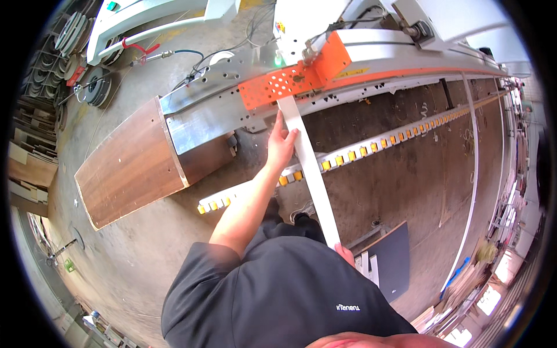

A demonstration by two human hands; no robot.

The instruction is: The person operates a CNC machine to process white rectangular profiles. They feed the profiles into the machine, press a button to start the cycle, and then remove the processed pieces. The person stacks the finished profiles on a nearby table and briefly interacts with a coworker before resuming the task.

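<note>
A long, narrow white board strip (313, 177) runs from my body up to the machine, its far end under an orange perforated guard (278, 86). Near that far end, my left hand (281, 148) grips the strip, with the index finger stretched along the left edge and the thumb across the top. My right hand (346, 254) holds the near end beside my shirt; only part of it shows, and most of its fingers are hidden.
A roller rail (354, 155) with yellow rollers passes beneath the strip. At left, a brown wooden panel box (130, 165) adjoins the machine's metal bed (203, 122). A dark panel (391, 261) stands at my right. Cables and an air hose (188, 52) lie beyond the machine.
</note>
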